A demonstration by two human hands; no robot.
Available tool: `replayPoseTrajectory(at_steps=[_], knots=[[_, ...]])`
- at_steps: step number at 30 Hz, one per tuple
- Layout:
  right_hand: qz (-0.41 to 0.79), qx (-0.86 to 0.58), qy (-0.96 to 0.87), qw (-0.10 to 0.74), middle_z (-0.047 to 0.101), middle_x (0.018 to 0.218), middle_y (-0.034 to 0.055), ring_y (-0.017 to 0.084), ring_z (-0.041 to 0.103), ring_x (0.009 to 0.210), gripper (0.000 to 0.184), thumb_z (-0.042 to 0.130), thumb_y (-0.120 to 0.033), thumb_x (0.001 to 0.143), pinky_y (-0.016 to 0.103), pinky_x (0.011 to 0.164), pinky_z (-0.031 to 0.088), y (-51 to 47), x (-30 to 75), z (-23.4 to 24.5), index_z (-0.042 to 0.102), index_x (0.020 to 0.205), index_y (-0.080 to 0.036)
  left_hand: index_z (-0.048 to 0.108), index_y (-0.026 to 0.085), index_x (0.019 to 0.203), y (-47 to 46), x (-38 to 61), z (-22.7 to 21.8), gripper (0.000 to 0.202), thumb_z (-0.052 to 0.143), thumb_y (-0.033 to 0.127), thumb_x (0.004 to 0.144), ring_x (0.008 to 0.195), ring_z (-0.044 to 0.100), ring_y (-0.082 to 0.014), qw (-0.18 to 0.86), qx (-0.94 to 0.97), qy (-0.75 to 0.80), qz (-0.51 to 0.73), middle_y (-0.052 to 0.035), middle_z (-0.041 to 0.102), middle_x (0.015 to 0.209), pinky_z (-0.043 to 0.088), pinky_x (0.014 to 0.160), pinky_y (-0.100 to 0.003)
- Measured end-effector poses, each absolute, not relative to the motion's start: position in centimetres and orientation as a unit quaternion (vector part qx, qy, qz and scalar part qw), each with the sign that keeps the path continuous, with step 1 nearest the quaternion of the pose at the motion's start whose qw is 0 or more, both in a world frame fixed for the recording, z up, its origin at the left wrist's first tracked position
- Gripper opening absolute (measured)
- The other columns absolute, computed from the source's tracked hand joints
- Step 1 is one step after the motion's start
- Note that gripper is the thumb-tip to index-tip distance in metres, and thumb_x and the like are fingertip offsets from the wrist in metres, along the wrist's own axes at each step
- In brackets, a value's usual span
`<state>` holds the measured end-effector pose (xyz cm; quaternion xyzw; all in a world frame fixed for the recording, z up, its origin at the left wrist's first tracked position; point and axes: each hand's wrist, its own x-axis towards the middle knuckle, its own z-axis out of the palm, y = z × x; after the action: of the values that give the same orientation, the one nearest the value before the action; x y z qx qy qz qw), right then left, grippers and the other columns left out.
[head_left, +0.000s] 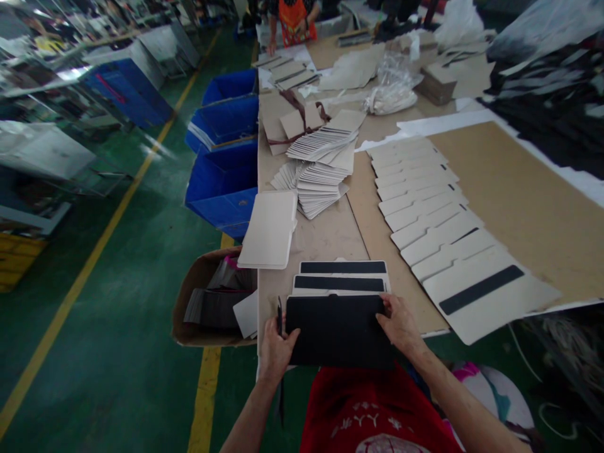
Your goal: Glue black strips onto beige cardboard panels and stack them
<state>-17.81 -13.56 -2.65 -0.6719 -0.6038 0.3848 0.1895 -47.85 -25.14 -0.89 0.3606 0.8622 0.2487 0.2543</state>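
A flat black rectangular panel lies at the near edge of the table, just in front of my body. My left hand is closed at its left edge, thumb over the black face. A thin dark strip also sticks up from that hand, and its tail hangs below. At the upper right corner, my right hand pinches the panel between thumb and fingers. Just beyond it lie overlapping cream panels with black bands across them. My fingertips under the panel are hidden.
Left of centre, a cream panel stack overhangs the table edge. Fanned cream pieces sit farther back; a row of overlapping panels runs along the right. Blue bins and a cardboard box flank the table. A person in an orange apron stands beyond.
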Motion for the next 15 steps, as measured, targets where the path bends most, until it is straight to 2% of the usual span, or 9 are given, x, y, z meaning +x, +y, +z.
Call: replayPoseTrajectory(at_steps=[4, 9, 15], knots=[[0.364, -0.689, -0.600, 0.178, 0.056, 0.099, 0.0074, 0.024, 0.057, 0.093, 0.041, 0.060, -0.025, 0.064, 0.039, 0.090, 0.047, -13.2, -18.0, -3.4, 0.060, 0.104, -0.018, 0.058, 0.018, 0.116, -25.2, -47.9, -0.5, 0.049, 0.067, 0.036, 0.071, 0.080, 0.059, -0.0182, 0.247, 0.382, 0.861, 0.228, -0.0023, 0.058, 0.094, 0.051, 0.080, -0.035], [0.362, -0.702, -0.586, 0.183, 0.056, 0.100, 0.0081, 0.025, 0.056, 0.095, 0.041, 0.061, -0.026, 0.061, 0.039, 0.089, 0.047, -12.6, -18.2, -3.8, 0.059, 0.102, -0.019, 0.057, 0.017, 0.114, -25.2, -47.7, -0.2, 0.048, 0.067, 0.036, 0.071, 0.074, 0.057, -0.0161, 0.249, 0.403, 0.855, 0.213, -0.0020, 0.055, 0.095, 0.050, 0.078, -0.034], [0.380, -0.690, -0.589, 0.180, 0.057, 0.087, 0.0043, 0.022, 0.057, 0.082, 0.024, 0.058, -0.023, 0.059, 0.036, 0.078, 0.048, -12.3, -17.8, -2.4, 0.055, 0.083, -0.022, 0.057, 0.017, 0.115, -25.1, -47.8, -0.4, 0.049, 0.066, 0.037, 0.071, 0.086, 0.058, -0.0197, 0.251, 0.403, 0.852, 0.218, -0.0040, 0.054, 0.101, 0.049, 0.083, -0.035]])
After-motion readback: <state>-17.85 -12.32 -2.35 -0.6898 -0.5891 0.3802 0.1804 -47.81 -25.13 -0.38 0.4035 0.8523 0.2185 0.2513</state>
